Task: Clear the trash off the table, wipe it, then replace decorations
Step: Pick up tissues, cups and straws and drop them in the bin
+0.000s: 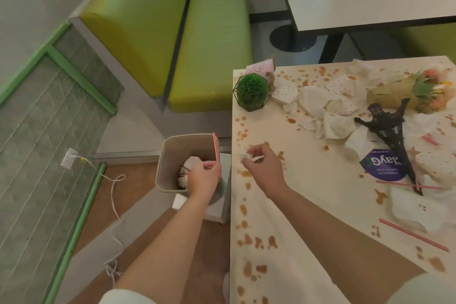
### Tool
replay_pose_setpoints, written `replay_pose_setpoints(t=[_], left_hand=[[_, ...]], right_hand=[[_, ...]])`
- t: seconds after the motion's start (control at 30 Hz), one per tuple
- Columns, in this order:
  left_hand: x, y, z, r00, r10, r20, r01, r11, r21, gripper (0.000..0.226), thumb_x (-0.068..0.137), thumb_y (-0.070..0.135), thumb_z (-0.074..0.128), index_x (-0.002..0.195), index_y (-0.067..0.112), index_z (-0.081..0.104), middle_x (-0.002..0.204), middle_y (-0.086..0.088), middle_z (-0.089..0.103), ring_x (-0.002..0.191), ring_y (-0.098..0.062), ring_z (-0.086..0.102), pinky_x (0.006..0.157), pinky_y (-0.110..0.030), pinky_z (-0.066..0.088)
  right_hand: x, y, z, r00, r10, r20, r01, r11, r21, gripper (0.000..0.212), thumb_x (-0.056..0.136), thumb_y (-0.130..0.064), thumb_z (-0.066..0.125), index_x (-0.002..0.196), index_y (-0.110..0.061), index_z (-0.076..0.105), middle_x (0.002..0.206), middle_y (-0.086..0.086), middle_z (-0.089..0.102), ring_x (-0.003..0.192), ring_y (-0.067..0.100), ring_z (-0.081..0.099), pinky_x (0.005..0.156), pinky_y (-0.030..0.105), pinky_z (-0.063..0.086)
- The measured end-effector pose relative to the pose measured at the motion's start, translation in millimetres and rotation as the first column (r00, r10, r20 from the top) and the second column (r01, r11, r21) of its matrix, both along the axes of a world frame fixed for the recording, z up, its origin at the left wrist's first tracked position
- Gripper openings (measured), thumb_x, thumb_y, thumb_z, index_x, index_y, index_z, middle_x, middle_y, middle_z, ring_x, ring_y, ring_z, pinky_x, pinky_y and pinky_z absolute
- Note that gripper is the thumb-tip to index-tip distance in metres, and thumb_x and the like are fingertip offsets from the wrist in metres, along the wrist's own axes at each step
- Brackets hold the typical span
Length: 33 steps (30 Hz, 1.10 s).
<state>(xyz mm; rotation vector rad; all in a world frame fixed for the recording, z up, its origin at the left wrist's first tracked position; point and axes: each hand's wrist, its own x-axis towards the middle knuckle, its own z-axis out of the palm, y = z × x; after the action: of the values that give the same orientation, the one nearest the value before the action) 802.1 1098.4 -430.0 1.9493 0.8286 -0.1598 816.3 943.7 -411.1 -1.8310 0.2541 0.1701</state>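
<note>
The clearing step was under way and far from finished. The left hand point(203, 176) hung over the beige trash bin point(167, 155) beside the table, fingers pinching a red-and-white striped straw point(216, 149) held upright above it; crumpled paper point(190, 168) already lay inside. The right hand point(261, 163) was curled around a wad of white tissue point(245, 152) at the table's point(308, 192) left edge. Much remained: crumpled napkins point(318, 103) heaped mid-table, at least 2 more straws point(412, 234) on the right, a purple round sticker point(381, 165), and brown spill spots point(256, 242) all over the top, so wiping had not begun. The decorations, a green grass ball in a wire frame point(251, 92), a toppled black Eiffel Tower model point(389, 128) and a flower bouquet point(407, 91) on its side, still needed resetting.
</note>
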Motion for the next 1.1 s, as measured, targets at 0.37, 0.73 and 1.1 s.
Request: replay_pose_setpoints(t=[0.37, 0.73, 1.1], left_hand=[[8.3, 112.4, -26.1, 0.994, -0.011, -0.111, -0.005, 0.989, -0.148, 0.008, 0.090, 0.017, 0.060, 0.086, 0.017, 0.067, 0.066, -0.003, 0.059, 0.056, -0.020, 0.053, 0.059, -0.033, 0.051], [11.8, 114.6, -23.6, 0.990, -0.132, -0.052, 0.129, 0.990, -0.060, 0.008, 0.087, 0.033, 0.054, 0.085, 0.030, 0.061, 0.099, 0.003, 0.070, 0.096, -0.025, 0.066, 0.089, -0.041, 0.054], [19.2, 6.3, -6.4, 0.872, -0.490, -0.002, 0.490, 0.871, -0.020, 0.013, 0.096, 0.040, 0.052, 0.094, 0.030, 0.060, 0.098, 0.004, 0.068, 0.092, -0.018, 0.063, 0.084, -0.036, 0.052]], right_hand=[[18.9, 120.4, -18.5, 0.990, 0.142, -0.002, -0.141, 0.985, -0.102, 0.013, 0.086, -0.013, 0.066, 0.095, -0.021, 0.061, 0.093, -0.005, 0.061, 0.080, 0.008, 0.057, 0.063, 0.010, 0.039], [10.2, 132.0, -35.1, 0.965, 0.190, -0.181, -0.222, 0.959, -0.178, 0.035, 0.099, -0.015, 0.051, 0.134, -0.015, 0.057, 0.129, 0.003, 0.062, 0.108, 0.015, 0.059, 0.081, 0.016, 0.040], [-18.6, 17.5, -11.8, 0.978, -0.176, -0.116, 0.169, 0.983, -0.067, 0.011, 0.093, -0.026, 0.059, 0.097, -0.017, 0.066, 0.091, -0.005, 0.066, 0.082, 0.016, 0.063, 0.066, 0.022, 0.045]])
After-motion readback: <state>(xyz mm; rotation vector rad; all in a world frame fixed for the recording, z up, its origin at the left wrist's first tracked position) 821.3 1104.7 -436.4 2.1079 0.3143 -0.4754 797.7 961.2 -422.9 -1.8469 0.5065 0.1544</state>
